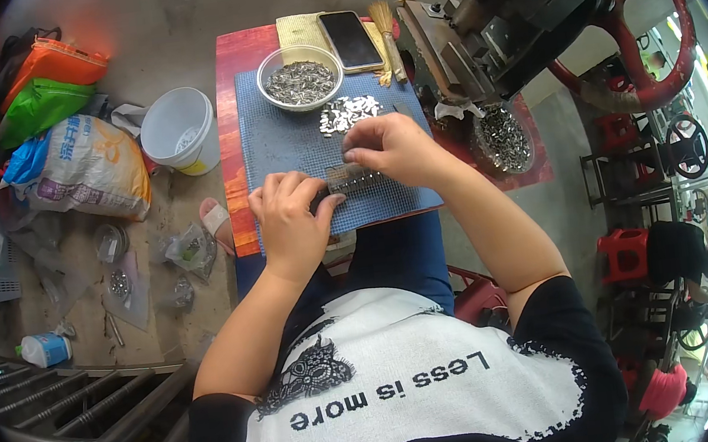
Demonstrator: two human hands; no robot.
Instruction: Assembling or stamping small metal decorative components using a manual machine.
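Observation:
A small metal block [352, 177] with a row of shiny little pieces along its front lies on a blue ribbed mat [276, 147] before me. My left hand [291, 219] grips the block's left end between thumb and forefinger, other fingers resting on the mat. Above the block's right part, my right hand [398, 150] is closed in a pinch; whatever its fingertips hold is too small to make out. Just beyond lies a loose pile of small white pieces [349, 114]. Behind the pile stands a clear bowl [337, 89] of small metal parts [300, 82].
A phone [351, 40] on a yellow cloth [297, 30] and a straw brush [386, 38] lie at the far edge. At right stands a machine with a red handwheel [630, 76], beside a tub of metal parts [502, 141]. A white bucket [179, 132] and sacks [82, 169] sit left.

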